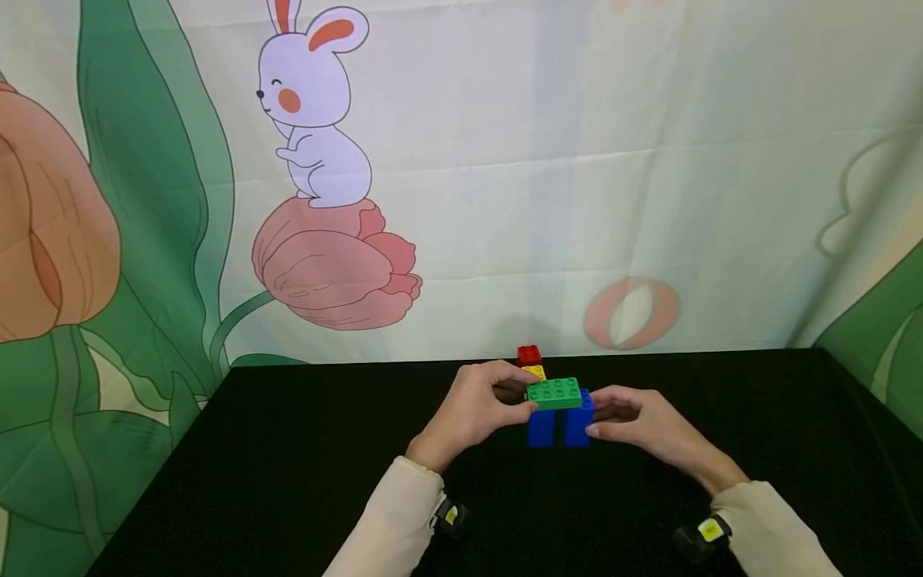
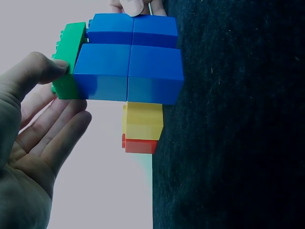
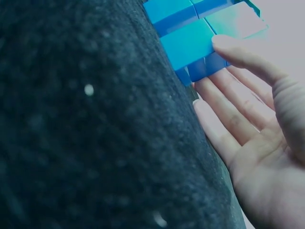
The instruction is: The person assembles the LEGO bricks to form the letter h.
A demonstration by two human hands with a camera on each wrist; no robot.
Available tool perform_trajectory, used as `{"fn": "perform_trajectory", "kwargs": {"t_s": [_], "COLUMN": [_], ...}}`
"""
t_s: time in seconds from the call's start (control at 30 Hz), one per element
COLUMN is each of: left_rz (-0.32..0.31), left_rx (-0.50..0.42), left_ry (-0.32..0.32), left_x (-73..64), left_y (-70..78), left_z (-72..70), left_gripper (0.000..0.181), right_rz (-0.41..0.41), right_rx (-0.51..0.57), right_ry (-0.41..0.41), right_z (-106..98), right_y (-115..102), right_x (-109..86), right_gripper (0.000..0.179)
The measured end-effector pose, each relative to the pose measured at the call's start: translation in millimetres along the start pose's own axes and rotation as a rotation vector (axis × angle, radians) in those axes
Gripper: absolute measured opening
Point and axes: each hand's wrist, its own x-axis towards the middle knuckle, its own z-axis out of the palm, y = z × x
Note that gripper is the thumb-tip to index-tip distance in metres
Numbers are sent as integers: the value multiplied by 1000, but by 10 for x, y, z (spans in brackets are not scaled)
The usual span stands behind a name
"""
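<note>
Right of centre, low in the head frame, your left hand point(image 1: 469, 407) pinches a green brick point(image 1: 554, 393) at its left end; your right hand point(image 1: 644, 421) has thumb and fingers gripping the right blue column point(image 1: 578, 426). That column and the left blue column point(image 1: 541, 431) are glossy, side by side, slightly apart. The green brick lies over them, eight studs up. Above it in the frame sit a yellow brick point(image 1: 535, 372) and a red brick point(image 1: 529, 353), both visible from your left wrist but not your right. Both wrist views show a seam point(image 2: 128, 74) splitting the columns, indistinct from your head.
</note>
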Motion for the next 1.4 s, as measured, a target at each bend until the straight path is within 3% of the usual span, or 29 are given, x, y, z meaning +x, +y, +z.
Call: {"fn": "perform_trajectory", "kwargs": {"t_s": [0.57,0.73,1.0,1.4], "left_rz": [28,38,42,47], "left_rx": [-5,-8,-16,-27], "left_ry": [20,20,22,21], "left_x": [-14,-19,-18,-11], "left_y": [-53,-58,-71,-80], "left_z": [20,25,24,33], "left_gripper": [30,31,31,31], "right_rz": [-7,-21,-109,-145], "right_rx": [-14,-21,19,-2], "right_ry": [-8,49,140,190], "right_z": [-15,-7,113,167], "right_y": [-7,-117,-364,-396], "right_x": [-7,-29,-32,-36], "right_gripper": [51,57,47,40]}}
